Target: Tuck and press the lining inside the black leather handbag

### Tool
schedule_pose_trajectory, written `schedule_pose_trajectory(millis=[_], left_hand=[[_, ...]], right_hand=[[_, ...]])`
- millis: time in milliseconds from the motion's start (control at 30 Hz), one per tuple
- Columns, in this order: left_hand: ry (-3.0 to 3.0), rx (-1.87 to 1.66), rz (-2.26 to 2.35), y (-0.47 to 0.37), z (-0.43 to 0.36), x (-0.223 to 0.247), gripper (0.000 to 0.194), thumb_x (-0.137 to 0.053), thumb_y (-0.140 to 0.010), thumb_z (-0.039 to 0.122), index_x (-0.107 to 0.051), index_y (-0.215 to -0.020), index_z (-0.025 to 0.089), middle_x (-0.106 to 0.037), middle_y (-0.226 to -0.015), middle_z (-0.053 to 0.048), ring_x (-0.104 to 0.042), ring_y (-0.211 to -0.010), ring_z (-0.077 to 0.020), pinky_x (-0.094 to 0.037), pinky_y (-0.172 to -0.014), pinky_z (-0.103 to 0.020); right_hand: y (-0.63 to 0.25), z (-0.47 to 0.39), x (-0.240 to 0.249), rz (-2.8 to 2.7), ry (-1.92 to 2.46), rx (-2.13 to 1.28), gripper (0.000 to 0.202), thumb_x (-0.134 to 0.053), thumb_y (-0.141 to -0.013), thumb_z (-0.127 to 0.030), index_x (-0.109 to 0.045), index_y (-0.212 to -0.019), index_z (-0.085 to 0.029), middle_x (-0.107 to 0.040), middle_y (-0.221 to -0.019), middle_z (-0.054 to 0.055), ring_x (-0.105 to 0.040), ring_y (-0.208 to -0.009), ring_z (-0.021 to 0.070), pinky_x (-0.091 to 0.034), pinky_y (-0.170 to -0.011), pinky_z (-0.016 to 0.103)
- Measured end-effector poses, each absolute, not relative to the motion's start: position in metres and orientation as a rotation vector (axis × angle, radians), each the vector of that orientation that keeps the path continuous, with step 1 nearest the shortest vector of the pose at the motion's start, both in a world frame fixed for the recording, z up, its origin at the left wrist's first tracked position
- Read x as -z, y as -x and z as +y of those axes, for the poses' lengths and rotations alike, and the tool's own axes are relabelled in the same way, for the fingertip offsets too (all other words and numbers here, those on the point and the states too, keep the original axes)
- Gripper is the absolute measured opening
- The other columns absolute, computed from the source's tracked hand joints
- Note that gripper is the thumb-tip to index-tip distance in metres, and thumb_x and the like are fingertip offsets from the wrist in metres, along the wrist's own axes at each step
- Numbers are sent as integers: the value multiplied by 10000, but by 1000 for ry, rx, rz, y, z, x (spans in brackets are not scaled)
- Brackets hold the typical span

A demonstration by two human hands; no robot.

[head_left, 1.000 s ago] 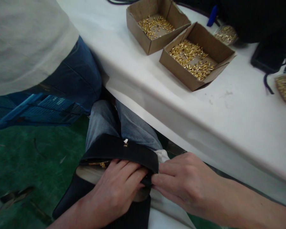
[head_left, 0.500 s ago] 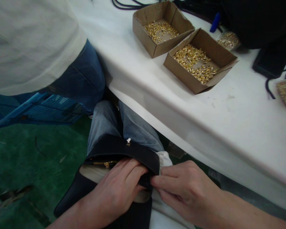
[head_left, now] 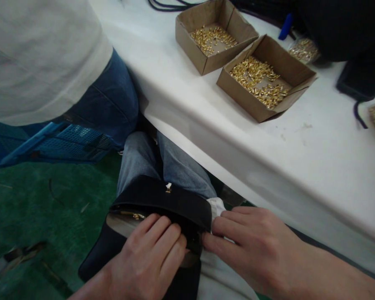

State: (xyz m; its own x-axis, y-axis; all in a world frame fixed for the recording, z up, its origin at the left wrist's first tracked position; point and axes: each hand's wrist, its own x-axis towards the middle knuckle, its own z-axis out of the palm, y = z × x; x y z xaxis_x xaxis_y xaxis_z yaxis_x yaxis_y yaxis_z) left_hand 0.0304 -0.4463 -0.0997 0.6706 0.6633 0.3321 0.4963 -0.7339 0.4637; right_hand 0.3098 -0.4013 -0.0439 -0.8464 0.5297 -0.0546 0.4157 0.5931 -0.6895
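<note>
The black bag (head_left: 181,202) rests across the seated person's jeans (head_left: 187,171), mouth open, its flap (head_left: 95,254) folded back toward the wearer. A small gold clasp (head_left: 168,189) sits on the outer panel; a gold zipper (head_left: 138,216) shows at the left of the opening. The left hand (head_left: 148,256) lies over the mouth, fingers bent and held side by side; the tips are hidden, so what they grip cannot be told. The right hand (head_left: 253,243) is at the bag's right end, fingers curled, thumb against the edge; whether it pinches the material cannot be told.

On the white table (head_left: 325,166) ahead, two cardboard boxes, one at left (head_left: 189,50) and one at right (head_left: 243,100), contain small gold pieces (head_left: 259,81). To the left, a blue crate (head_left: 65,143) stands behind a co-worker's white shirt (head_left: 43,62) and jeans.
</note>
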Motion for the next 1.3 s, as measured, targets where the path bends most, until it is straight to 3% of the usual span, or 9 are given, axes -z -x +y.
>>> schedule_pose_trajectory(millis=[133,267,567,767,933,1067,1300], left_hand=[[-2451,-577,940,-38,-437,99,238,-527,-1093,121,-717,-1233,154,-809,-1106,-59,-712,-1007,-243,-513,-967,-429],[-2328,-493,865,-42,-430,96,282,-502,-1065,75,-693,-1225,208,-801,-1192,-26,-722,-1105,-228,-518,-1061,-405],[-2220,-503,963,-41,-438,99,314,-508,-974,17,-631,-1175,225,-738,-1100,-29,-708,-987,-241,-570,-914,-390],[-2229,-534,939,-37,-441,101,267,-522,-968,37,-640,-1139,205,-710,-1021,-34,-678,-885,-231,-586,-794,-370],[-2379,-612,870,-35,-445,104,273,-516,-982,28,-680,-1171,135,-722,-1000,-71,-693,-909,-236,-593,-845,-387],[-2400,-663,811,-33,-444,105,294,-480,-1035,44,-713,-1211,83,-731,-988,-92,-702,-911,-228,-588,-850,-381],[-2423,-600,739,-31,-433,96,337,-410,-1129,144,-739,-1193,106,-735,-934,-76,-704,-833,-218,-573,-739,-370]], right_hand=[[-307,-403,46,-2657,802,-1218,289,-401,-1121,-51,-594,-982,-216,-623,-938,16,-505,-747,204,-358,-683,399],[-308,-402,44,-2658,810,-1171,315,-367,-1140,-50,-611,-1013,-204,-616,-947,21,-498,-764,213,-326,-679,410],[-302,-403,42,-2664,820,-929,509,-214,-1226,-124,-706,-1099,-142,-671,-887,65,-574,-737,235,-416,-656,412],[-303,-414,51,-2627,844,-989,375,-329,-1227,-140,-663,-1057,-165,-649,-917,54,-567,-763,229,-456,-693,392],[-301,-427,60,-2564,880,-961,250,-416,-1214,-147,-634,-1092,-159,-635,-936,44,-568,-778,220,-477,-707,380],[-299,-432,64,-2599,919,-1062,223,-489,-1170,-143,-631,-1012,-211,-637,-926,41,-576,-764,223,-496,-696,383],[-305,-427,60,-2697,880,-1101,226,-541,-1151,-164,-578,-937,-228,-631,-959,43,-569,-740,190,-474,-640,338]])
